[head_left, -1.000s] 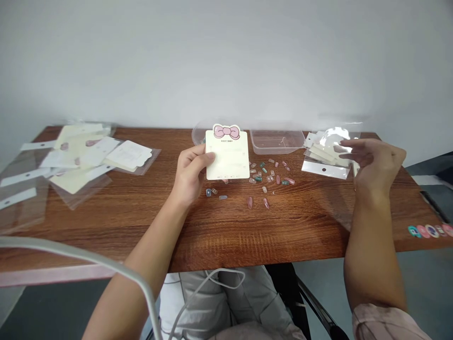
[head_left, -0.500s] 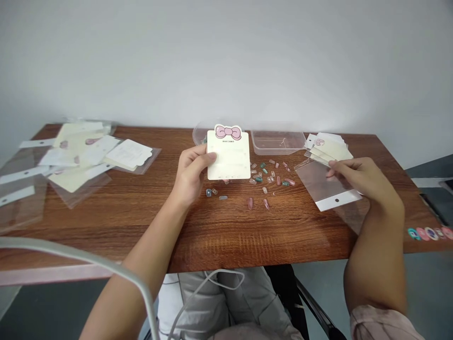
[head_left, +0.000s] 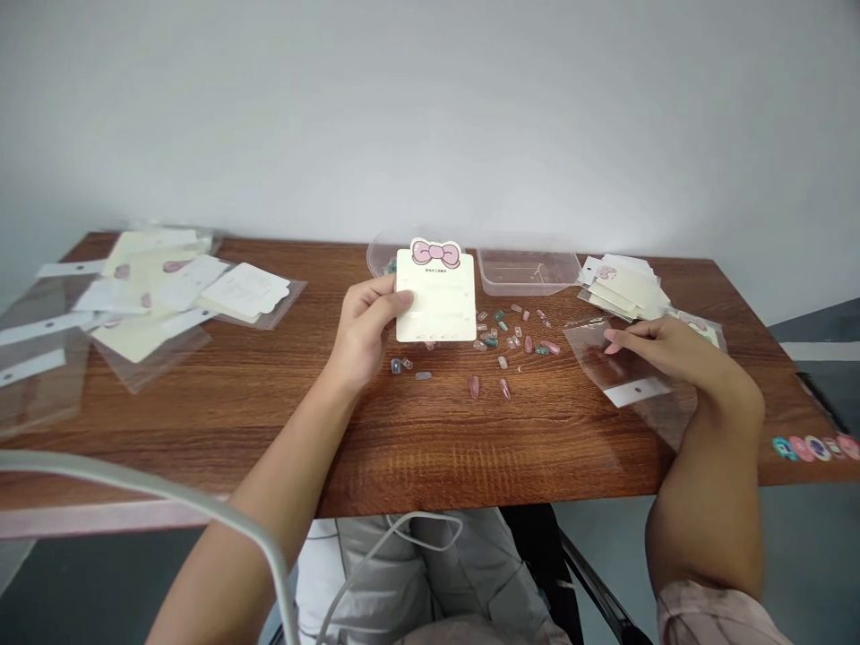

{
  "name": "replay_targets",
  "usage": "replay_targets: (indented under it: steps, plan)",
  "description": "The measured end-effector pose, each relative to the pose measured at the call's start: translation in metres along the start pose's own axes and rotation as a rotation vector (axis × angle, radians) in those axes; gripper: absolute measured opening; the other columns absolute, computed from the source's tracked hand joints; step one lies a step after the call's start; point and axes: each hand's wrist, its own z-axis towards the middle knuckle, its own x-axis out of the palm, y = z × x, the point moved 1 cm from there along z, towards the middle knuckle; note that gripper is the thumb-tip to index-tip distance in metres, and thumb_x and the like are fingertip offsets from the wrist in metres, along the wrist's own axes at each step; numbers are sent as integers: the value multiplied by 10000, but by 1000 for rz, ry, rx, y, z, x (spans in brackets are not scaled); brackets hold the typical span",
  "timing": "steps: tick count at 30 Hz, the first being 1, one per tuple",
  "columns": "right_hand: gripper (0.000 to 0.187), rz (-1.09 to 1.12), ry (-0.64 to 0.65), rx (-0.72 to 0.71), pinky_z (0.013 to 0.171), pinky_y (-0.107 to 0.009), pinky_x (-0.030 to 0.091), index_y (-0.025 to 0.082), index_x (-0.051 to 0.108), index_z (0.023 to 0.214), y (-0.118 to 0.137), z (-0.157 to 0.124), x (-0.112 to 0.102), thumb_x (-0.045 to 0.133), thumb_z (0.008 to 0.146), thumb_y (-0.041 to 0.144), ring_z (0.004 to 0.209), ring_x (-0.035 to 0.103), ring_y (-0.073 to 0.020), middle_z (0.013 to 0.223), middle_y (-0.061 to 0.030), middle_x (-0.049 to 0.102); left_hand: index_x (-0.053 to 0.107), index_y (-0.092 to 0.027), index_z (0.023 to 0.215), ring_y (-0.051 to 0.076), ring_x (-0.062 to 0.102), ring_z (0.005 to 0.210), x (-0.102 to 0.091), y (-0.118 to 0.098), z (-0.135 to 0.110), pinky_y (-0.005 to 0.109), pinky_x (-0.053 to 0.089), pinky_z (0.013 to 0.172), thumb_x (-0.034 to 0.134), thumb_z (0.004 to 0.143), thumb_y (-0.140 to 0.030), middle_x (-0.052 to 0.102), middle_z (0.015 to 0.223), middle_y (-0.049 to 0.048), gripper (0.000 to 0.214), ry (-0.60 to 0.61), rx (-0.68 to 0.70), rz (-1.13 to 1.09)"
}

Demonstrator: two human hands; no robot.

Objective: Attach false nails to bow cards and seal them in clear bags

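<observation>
My left hand (head_left: 368,327) grips a cream backing card with a pink bow top (head_left: 435,296), holding it upright by its left edge above the table. My right hand (head_left: 662,345) lies on a clear plastic bag with a white punched header strip (head_left: 628,385), its fingers pressing the bag's upper part. Behind that hand sits a stack of cream cards (head_left: 622,287), with a bagged card (head_left: 695,327) just past my fingers. Small press-on nails (head_left: 511,345) in pink, green and clear lie scattered between my hands.
A clear plastic box (head_left: 528,271) and a round clear container (head_left: 380,257) stand at the back of the wooden table (head_left: 430,448). Loose bags and cards (head_left: 154,296) lie heaped at the left. Round stickers (head_left: 810,446) sit at the right edge. A white cable (head_left: 134,475) crosses the lower left.
My right hand has come down from the stack and moved left with the bag, which now lies tilted on the table. A bagged card shows by that hand. The left hand barely moved.
</observation>
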Motion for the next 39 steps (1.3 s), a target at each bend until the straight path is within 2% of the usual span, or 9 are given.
replay_targets:
  steps: [3,7,9,12,15,18,24,32,39]
  plan:
    - [425,-66,168,-34,570,-291,393,238,782,646,-3,1,1,742,743,650,571,567,-166,626,7,718,658,-184,655,116,469,403,-1,1,0,244,380,380,687,782,-335,557,510,-10,200,-7,-7,-9]
    - [439,-149,-7,-6,515,-305,299,243,725,594,18,-6,-1,680,841,604,439,389,-141,386,59,428,661,-187,661,110,463,411,-3,3,1,241,391,395,684,807,-325,564,525,-12,202,6,2,-15]
    - [424,-138,-170,-89,556,-311,320,234,649,580,38,-11,4,650,900,512,510,437,-141,490,44,517,659,-187,656,109,470,416,-2,4,1,238,389,403,683,814,-319,561,524,-15,207,15,8,-19]
    - [309,-58,-273,-286,630,-322,387,233,629,663,65,-15,21,659,909,418,630,510,-163,657,19,598,667,-188,650,113,496,426,-2,3,1,234,385,411,680,818,-321,564,517,-13,215,37,9,-12]
    - [128,-117,-232,-483,803,-394,482,253,721,900,79,-12,42,617,939,317,831,618,-232,891,-40,676,682,-191,662,124,517,440,-2,4,1,238,389,414,668,824,-328,583,522,-6,212,41,-8,20]
    - [255,-250,-222,-605,945,-475,463,268,744,1083,81,-7,54,506,997,229,1026,619,-289,1058,-92,668,703,-194,688,138,547,463,-3,6,0,244,396,417,662,834,-337,611,537,5,208,48,-17,22]
    - [243,-363,-261,-629,970,-515,409,284,762,1112,85,0,63,535,1025,297,1137,565,-333,1202,-113,634,714,-188,687,159,588,514,-3,8,1,251,399,425,672,820,-321,657,581,24,193,35,-19,9]
    - [326,-458,-142,-676,911,-485,396,231,768,1193,101,-3,81,522,1051,391,997,559,-308,1010,-102,657,702,-188,691,138,544,488,-1,6,0,254,410,460,686,827,-315,607,557,-4,186,23,-14,-9]
    - [329,-386,-116,-556,908,-500,372,268,780,1191,96,3,89,517,1046,405,1004,563,-324,1008,-105,663,687,-185,687,134,473,518,-1,4,0,256,347,455,675,821,-307,622,628,12,181,7,-24,36]
